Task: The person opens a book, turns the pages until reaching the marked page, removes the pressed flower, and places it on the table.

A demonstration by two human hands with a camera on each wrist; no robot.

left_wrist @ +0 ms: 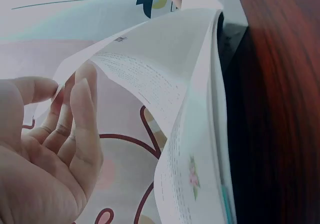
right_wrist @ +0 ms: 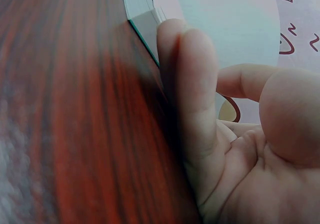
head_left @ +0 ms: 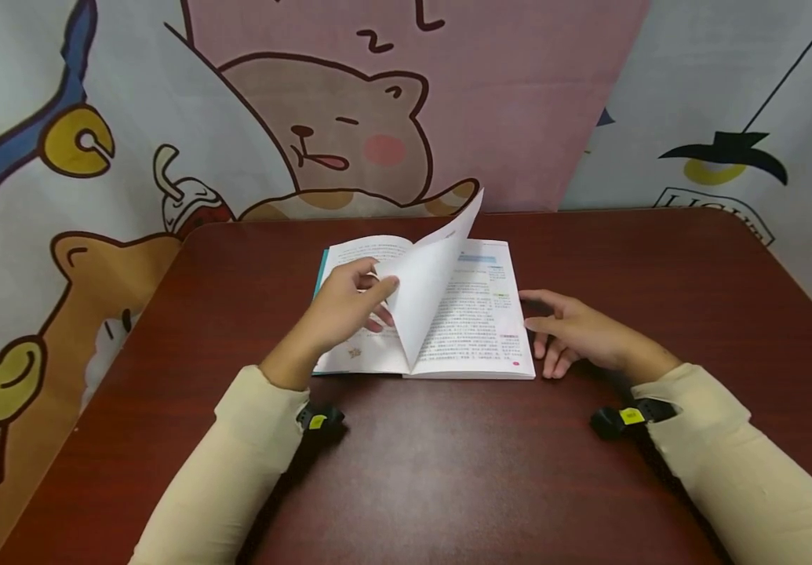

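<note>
**A page lifted over an open book**

The book point(head_left: 448, 314) lies open mid-table. The left hand point(head_left: 345, 306) pinches a raised page point(head_left: 427, 275); the left wrist view shows thumb and fingers point(left_wrist: 82, 114) closed on its edge. The right hand point(head_left: 575, 333) rests relaxed on the table point(head_left: 448, 471), touching the book's edge. A cartoon curtain point(head_left: 349, 118) hangs behind.

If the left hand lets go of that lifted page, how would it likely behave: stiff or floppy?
Probably floppy: the lifted page already bows where the left hand pinches it. Likely very light and easily creased. The open book lies flat, so it would probably fall to one side.
</note>
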